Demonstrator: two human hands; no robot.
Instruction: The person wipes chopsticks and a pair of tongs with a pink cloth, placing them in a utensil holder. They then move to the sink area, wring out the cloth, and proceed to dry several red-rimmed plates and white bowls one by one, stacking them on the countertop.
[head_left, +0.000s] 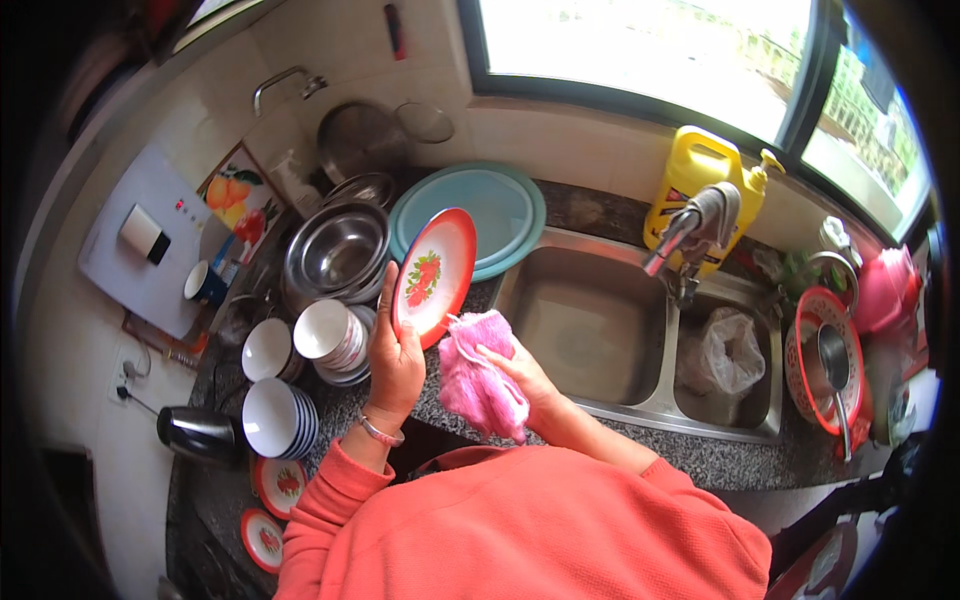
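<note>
My left hand (396, 358) grips the near edge of a red-rimmed enamel plate (444, 262) with a floral pattern in its white middle. The plate is tilted up on its side above the counter. A bunched pink cloth (480, 379) is in my right hand (529, 375), just below and to the right of the plate. Behind the plate lies a large round teal tray or lid (510, 217). Stacked white bowls (322, 330) stand to the left of my left hand, next to nested steel basins (341, 251).
A double-bowl steel sink (592, 322) lies to the right, with a plastic bag (731, 352) in its small bowl. Past its faucet (679, 240) stands a yellow jug (694, 172). A red-rimmed basin (802, 397) holds a ladle (832, 356). An electric kettle (199, 433) and small enamel plates (283, 486) are left.
</note>
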